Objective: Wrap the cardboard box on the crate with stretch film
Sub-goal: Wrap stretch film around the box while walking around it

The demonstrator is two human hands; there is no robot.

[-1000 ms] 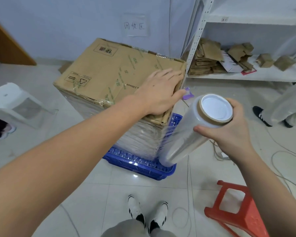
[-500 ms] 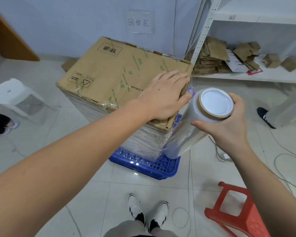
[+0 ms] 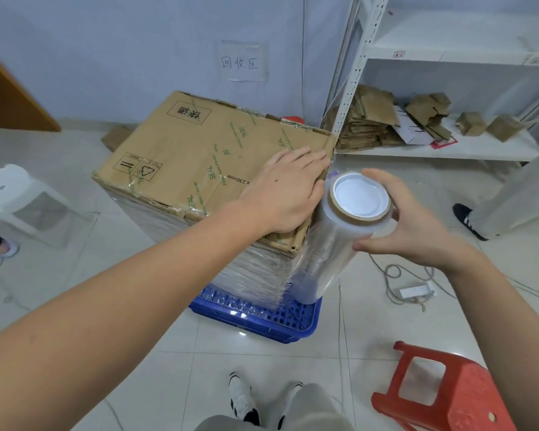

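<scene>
White floor tiles (image 3: pixel 84 306) carry the blue crate (image 3: pixel 262 318) under my cardboard box (image 3: pixel 199 150). My left hand (image 3: pixel 285 194) lies flat-fingered on its top near corner; my right hand (image 3: pixel 417 225) curls round the stretch film roll (image 3: pixel 333 244), touching that corner.

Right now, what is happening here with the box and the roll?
A person is wrapping a cardboard box that sits on a blue crate. The left hand lies flat on top of the box near its corner. The right hand grips a roll of stretch film held against that corner. Film already covers the visible sides of the box; the top is bare.
</scene>
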